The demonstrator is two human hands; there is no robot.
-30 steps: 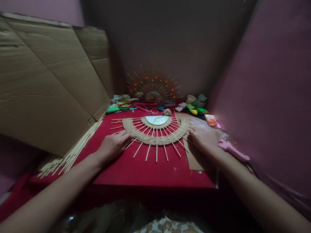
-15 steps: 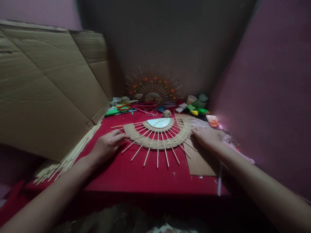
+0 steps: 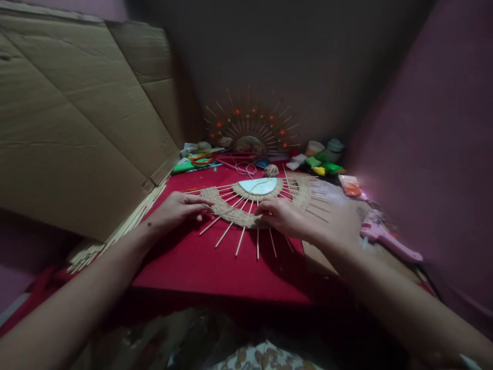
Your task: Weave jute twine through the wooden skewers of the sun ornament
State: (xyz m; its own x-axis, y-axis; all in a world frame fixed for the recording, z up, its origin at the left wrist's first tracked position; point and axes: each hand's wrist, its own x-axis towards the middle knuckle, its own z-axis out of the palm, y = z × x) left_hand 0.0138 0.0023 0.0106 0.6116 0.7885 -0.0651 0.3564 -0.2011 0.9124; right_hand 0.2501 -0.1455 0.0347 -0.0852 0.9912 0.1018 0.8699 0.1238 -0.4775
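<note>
- The beige semicircular woven-straw frame with radiating sticks (image 3: 239,218) is laid on the red cloth-covered counter (image 3: 185,275).
- Eight o'clock is touched by the left hand (image 3: 177,208), fingers extended; six by the right hand (image 3: 287,217), fingers bent. Whether anything is pinched cannot be told.

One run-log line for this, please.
left hand: at woven fan, left side | right hand: at fan, near middle | twine ball: beyond fan

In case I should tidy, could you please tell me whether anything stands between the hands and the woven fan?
Nothing visible does: the left hand is at the left of the fan, the right hand over its lower band.
</note>
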